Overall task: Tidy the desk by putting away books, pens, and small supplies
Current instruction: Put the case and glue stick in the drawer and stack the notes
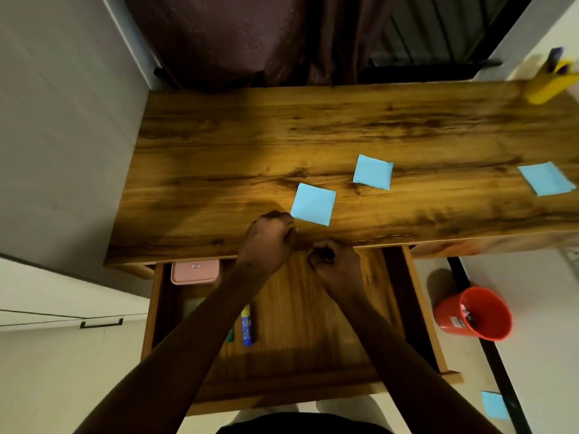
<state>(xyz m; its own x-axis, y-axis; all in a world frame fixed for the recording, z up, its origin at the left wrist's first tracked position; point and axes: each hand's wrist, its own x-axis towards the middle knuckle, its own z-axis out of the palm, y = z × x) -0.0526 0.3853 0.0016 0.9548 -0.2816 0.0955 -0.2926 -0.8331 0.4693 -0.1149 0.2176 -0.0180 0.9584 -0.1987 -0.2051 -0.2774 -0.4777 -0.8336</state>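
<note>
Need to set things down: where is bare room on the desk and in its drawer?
Free: far half of wooden desk top, left of yellow pen holder; right half of open drawer. Crowded: three blue square paper notes mid-desk; left hand, right hand at front edge; pink box, blue tube drawer-left.

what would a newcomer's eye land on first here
Three bright blue sticky notes scattered over the dark wooden desk stand out first. Next come the left hand and right hand, both curled at the desk's front edge above the open drawer. A red bucket stands on the floor to the right.
</note>
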